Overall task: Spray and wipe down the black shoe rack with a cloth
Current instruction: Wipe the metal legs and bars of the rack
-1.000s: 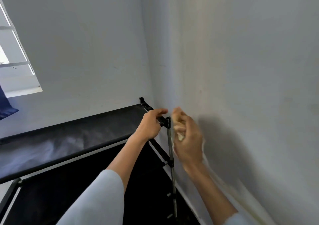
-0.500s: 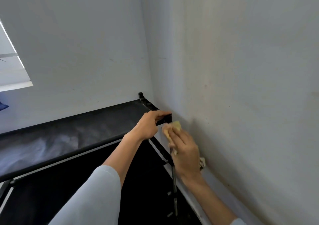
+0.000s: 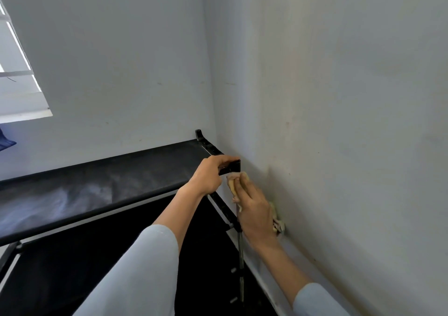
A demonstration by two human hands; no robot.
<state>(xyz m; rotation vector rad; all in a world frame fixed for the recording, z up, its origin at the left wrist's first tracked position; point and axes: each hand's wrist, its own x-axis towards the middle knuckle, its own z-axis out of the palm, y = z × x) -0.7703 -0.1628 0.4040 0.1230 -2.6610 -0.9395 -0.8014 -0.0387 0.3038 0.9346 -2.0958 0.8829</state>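
Wrapped round the cloth (image 3: 233, 185), your right hand (image 3: 254, 209) has its fingers curled, pressing the pale wad against the post (image 3: 240, 250) at the rack's near right corner, just under the top joint. A loose tail of cloth hangs out behind that hand, on the side toward the right wall (image 3: 339, 121), close to the wall or perhaps brushing it. Below the grip, the thin metal post runs straight down past your wrist to the lower tiers, which sit in shadow.

Just above and to the left of the grip, your left hand (image 3: 208, 177) closes over the corner joint, thumb and fingers curled on the black end bar, steadying the rack (image 3: 97, 189). Beyond that hand, the top shelf stretches away leftward as a dark fabric sheet with pale, dusty-looking streaks across its middle. Past the grip, the end bar runs on to the far corner cap, which sits close to where the two walls meet. Farthest off, up and to the left, a window (image 3: 21, 92) lets in light.

You look to be in the wiping step, working the frame's corner post rather than the shelf. No spray bottle is in view. The next move likely calls for sliding the cloth down the post while the left hand keeps the rack from rocking, with little room between post and wall for your knuckles.
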